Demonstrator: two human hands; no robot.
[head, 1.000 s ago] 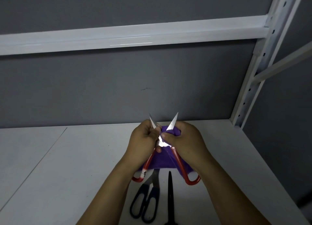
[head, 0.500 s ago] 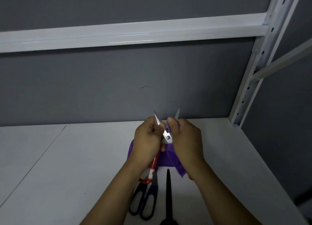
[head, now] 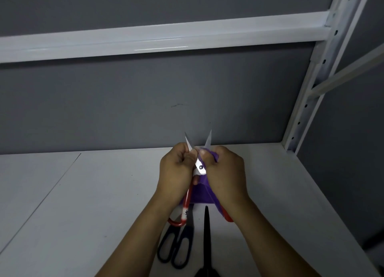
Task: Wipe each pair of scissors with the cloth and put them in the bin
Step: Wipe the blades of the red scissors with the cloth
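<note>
Both blades (head: 188,141) gaped: my left grip (head: 175,173) held the red-handled scissors (head: 200,168), my right grip (head: 225,174) pinched the purple cloth (head: 200,194) on one; a slip could have cut me.

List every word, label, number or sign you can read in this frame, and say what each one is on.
White label on a handle of the red-handled scissors: a dark mark, too small and blurred to read.
Nothing else: no text shows on the purple cloth, the dark-handled scissors, the black scissors or the white shelf.
</note>
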